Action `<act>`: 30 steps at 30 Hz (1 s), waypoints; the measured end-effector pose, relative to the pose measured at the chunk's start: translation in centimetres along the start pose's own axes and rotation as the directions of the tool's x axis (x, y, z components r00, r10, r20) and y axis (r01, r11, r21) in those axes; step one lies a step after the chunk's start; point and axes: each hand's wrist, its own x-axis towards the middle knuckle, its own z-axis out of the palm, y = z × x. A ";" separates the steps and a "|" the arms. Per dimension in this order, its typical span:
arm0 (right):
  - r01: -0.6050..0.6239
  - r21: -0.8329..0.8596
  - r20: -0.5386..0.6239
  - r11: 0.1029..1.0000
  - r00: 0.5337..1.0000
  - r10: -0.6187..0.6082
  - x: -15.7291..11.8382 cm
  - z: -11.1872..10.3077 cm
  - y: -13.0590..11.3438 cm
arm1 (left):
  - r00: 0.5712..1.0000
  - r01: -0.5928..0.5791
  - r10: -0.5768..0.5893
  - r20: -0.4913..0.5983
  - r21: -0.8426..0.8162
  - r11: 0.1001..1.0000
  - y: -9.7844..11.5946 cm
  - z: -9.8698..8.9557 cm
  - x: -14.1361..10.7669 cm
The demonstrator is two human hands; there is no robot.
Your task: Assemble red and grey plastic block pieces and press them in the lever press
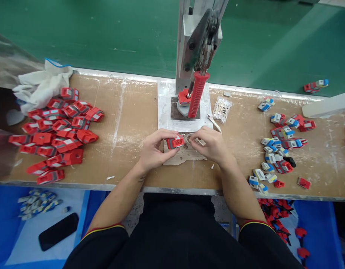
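Note:
My left hand is closed around a small red plastic part with a recessed opening facing up, held between thumb and fingers. Close to its right, my right hand is pinched, fingertips together; what sits between them is too small to make out. Both hands are over a torn piece of cardboard with small bits on it. Just beyond stands a toggle clamp with a red ribbed handle, and another red part sits at its foot on a dark block.
Many red-and-grey parts are heaped at the left by white gloves. At the right lie white, blue and yellow pieces and a bag of cotton swabs. Below the table edge are blue bins and a phone.

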 end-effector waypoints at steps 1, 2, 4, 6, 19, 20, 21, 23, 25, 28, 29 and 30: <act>-0.003 0.035 0.002 0.999 1.000 0.003 0.0 -0.1 -0.1 | 1.000 -0.007 0.007 -0.001 0.004 1.000 0.0 0.0 0.0; -0.011 0.079 -0.023 0.997 1.000 0.013 -0.1 -0.4 -0.4 | 1.000 -0.011 0.011 -0.002 0.009 1.000 0.0 0.0 0.0; -0.019 0.200 -0.146 0.980 0.988 0.049 -0.2 -1.1 -1.0 | 1.000 -0.013 0.013 0.004 0.024 1.000 0.1 0.0 0.1; 0.024 0.346 -0.284 0.938 0.955 0.081 -0.3 -1.5 -1.8 | 1.000 -0.014 0.013 0.016 0.044 0.999 0.2 -0.1 0.1; 0.084 0.498 -0.283 0.863 0.957 0.071 0.1 0.7 -3.2 | 0.999 -0.015 0.012 0.043 0.063 0.998 0.4 0.0 0.1; 0.083 0.491 -0.285 0.867 0.956 0.070 0.1 0.6 -3.2 | 0.999 -0.014 0.012 0.041 0.069 0.998 0.4 0.0 0.1; 0.082 0.481 -0.287 0.873 0.955 0.069 0.1 0.5 -3.1 | 0.999 -0.015 0.012 0.038 0.073 0.997 0.3 -0.1 0.1; 0.077 0.451 -0.295 0.889 0.953 0.067 0.1 0.3 -3.0 | 0.999 -0.020 0.018 0.031 0.072 0.997 0.3 0.0 0.1; 0.067 0.415 -0.300 0.907 0.952 0.067 0.1 0.0 -2.8 | 0.999 -0.023 0.022 0.029 0.065 0.998 0.4 0.0 0.1; 0.059 0.366 -0.289 0.929 0.956 0.054 0.0 -0.4 -2.6 | 0.999 -0.015 0.012 0.037 0.077 0.997 0.5 -0.1 0.2; 0.060 0.364 -0.282 0.929 0.958 0.048 0.0 -0.6 -2.6 | 0.999 -0.008 0.005 0.040 0.083 0.997 0.5 -0.1 0.2; 0.064 0.369 -0.281 0.927 0.959 0.045 -0.1 -0.8 -2.4 | 0.999 -0.002 -0.002 0.040 0.088 0.996 0.5 -0.1 0.2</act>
